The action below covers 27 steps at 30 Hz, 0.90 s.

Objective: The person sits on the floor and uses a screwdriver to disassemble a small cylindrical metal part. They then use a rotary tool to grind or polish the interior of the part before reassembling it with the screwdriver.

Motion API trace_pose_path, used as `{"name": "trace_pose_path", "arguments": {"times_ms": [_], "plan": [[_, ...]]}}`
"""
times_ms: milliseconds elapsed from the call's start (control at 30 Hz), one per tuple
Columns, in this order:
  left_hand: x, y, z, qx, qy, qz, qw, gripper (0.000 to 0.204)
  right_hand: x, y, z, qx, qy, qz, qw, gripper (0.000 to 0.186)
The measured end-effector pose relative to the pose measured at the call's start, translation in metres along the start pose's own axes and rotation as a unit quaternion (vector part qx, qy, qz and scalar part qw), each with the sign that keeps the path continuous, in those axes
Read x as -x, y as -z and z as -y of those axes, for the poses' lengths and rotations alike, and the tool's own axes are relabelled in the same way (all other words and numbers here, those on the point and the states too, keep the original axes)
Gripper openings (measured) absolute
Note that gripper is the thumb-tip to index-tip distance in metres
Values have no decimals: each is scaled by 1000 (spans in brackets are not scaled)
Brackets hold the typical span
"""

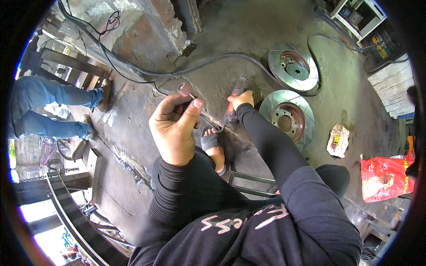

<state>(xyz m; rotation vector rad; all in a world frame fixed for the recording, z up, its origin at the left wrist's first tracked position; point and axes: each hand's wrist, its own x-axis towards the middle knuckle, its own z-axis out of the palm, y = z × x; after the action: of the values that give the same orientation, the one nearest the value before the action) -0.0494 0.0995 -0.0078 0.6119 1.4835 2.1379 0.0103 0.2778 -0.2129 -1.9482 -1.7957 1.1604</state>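
Note:
My left hand (174,128) is raised in front of me, its thumb and finger pinching the thin metal shank of a mounted grinding stone. The stone's head (184,89) is a small brownish-pink cylinder pointing away from me. Lower down, my right hand (243,99) is wrapped round an orange and grey corded power tool (238,88), held near the floor with its narrow end pointing away. Its switch and most of its grip are hidden by my fingers. Right of it lie two slotted brake discs, a far one (276,60) and a near one (269,106).
A thick cable (199,66) runs across the concrete floor and round the far disc. My sandalled foot (213,144) is below the tool. A person in jeans (62,97) stands at left. At right are a red bag (381,177) and a paper scrap (337,148) with a yellow item.

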Motion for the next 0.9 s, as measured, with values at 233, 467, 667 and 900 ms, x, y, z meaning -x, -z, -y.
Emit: {"name": "trace_pose_path", "arguments": {"times_ms": [233, 467, 667, 900], "plan": [[9, -9, 3, -11, -42, 32, 999, 21, 65, 69, -16, -402, 240, 233, 852, 64], [44, -53, 15, 116, 53, 152, 980, 32, 146, 176, -78, -348, 233, 324, 848, 83], [62, -84, 36, 62, 102, 227, 967, 33, 168, 215, -118, -219, 258, 297, 893, 78], [84, -123, 52, 11, 27, 257, 966, 27, 168, 231, -136, -207, 245, 288, 902, 79]]}}
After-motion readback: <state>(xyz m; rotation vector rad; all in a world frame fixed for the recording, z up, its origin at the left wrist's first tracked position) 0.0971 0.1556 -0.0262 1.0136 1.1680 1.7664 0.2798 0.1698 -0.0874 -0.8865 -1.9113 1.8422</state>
